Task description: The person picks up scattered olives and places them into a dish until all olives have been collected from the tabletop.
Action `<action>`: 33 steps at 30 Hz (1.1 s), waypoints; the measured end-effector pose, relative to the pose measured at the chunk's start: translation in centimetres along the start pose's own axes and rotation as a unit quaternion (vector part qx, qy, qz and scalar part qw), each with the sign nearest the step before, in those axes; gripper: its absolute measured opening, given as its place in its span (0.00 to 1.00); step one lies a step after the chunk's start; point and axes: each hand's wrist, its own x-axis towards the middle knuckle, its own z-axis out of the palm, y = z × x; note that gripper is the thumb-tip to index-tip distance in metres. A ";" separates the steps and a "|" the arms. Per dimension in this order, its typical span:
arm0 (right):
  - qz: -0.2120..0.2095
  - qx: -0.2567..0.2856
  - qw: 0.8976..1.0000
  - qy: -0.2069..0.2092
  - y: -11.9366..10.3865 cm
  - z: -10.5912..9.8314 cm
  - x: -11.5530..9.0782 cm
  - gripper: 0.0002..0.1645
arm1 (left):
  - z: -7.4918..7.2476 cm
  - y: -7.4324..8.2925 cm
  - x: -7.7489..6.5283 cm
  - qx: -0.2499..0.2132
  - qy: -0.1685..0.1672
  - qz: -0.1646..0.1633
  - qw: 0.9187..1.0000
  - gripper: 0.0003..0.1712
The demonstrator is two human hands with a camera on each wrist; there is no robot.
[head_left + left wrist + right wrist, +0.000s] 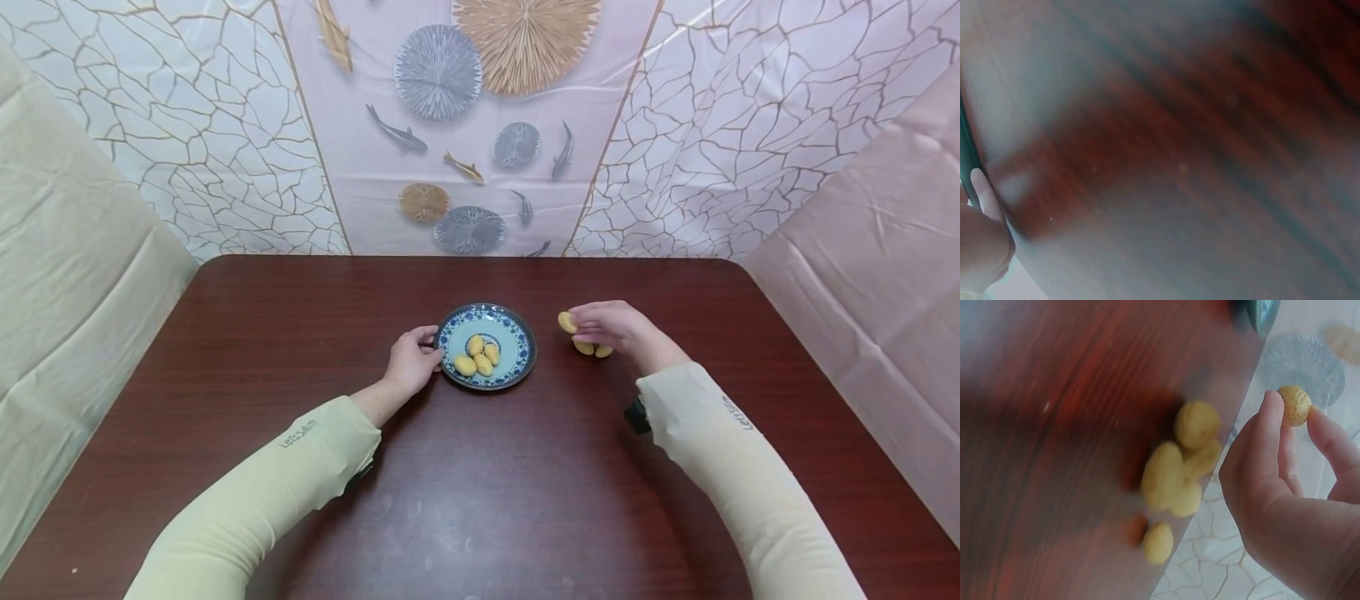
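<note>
A round plate [517, 354] with a blue floral border and dark rim lies mid-table, with several small yellow potatoes [465, 365] on its near left part. At its left edge my left hand [408, 362] grips the rim between thumb and fingers; in the left wrist view, a digit lies along the dark edge. To the right of the plate, my right hand [611, 325] pinches one small yellow potato [1295, 405] between thumb and fingertips, held above the table. Several more potatoes [1163, 476] lie clustered beneath that hand, partly hidden by it in the head view.
The dark red-brown table [442, 500] has a glossy wood-grain top. A patterned cloth [465, 142] hangs behind its far edge, and pale cloths [862, 233] hang at both sides.
</note>
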 end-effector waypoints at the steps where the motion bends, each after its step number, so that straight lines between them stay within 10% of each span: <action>1: -0.001 0.000 1.000 -0.003 -0.1 0.3 0.1 0.32 | 0.0 0.0 0.0 0.000 0.000 -0.001 1.000 0.25; 33: -0.016 -0.095 0.995 -0.035 -0.3 7.7 1.2 0.24 | 0.1 -0.1 0.2 -0.019 0.007 0.003 1.000 0.25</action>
